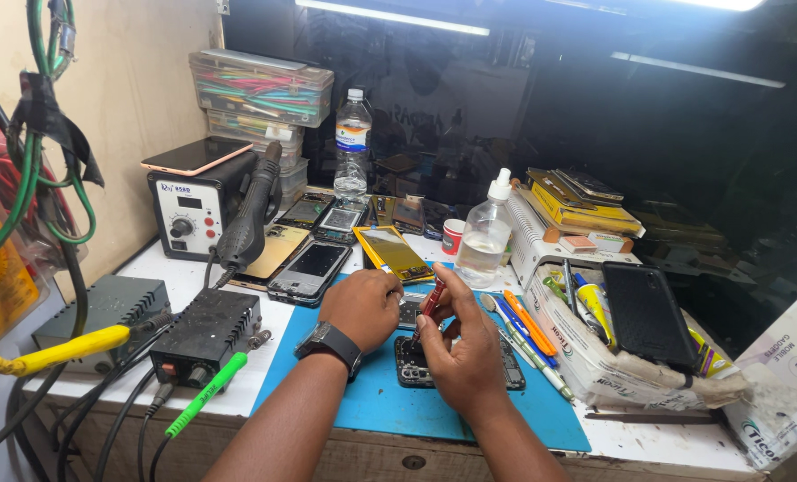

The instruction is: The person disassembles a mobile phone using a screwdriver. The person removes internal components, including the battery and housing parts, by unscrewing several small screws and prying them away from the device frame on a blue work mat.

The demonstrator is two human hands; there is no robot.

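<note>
The right hand (459,353) pinches a slim red-handled screwdriver (430,301) between thumb and fingers, tilted, its tip hidden behind the hand over an opened phone (413,366). The phone lies flat on a blue mat (371,402) at the front of the white surface (184,277), its dark insides showing. The left hand (363,308), a black watch (329,344) on its wrist, is curled shut just beside the screwdriver; whether its fingers hold anything I cannot tell.

A clear squeeze bottle (485,239) with a white nozzle stands just behind the hands, and a small red-and-white pot (453,236) beside it. A tall clear water bottle (353,143) with a blue-and-white label stands farther back. Left of it, stacked clear plastic boxes (260,89) hold coloured strips. A white boxy station (188,214) with red knobs and a black handpiece carries a flat phone with a pinkish back on top. Several phones and glossy screens (313,268) lie flat behind the mat, one panel yellow-backed (391,253).

To the right, an open white cardboard box (595,357) with orange print holds pens and tools in orange, yellow and blue, and a matte black phone case (646,314). Yellow flat packages (586,207) are stacked behind it. At the left front sit a ribbed black unit (206,332) and a grey one (104,308), with green and yellow plugs and black cables.
</note>
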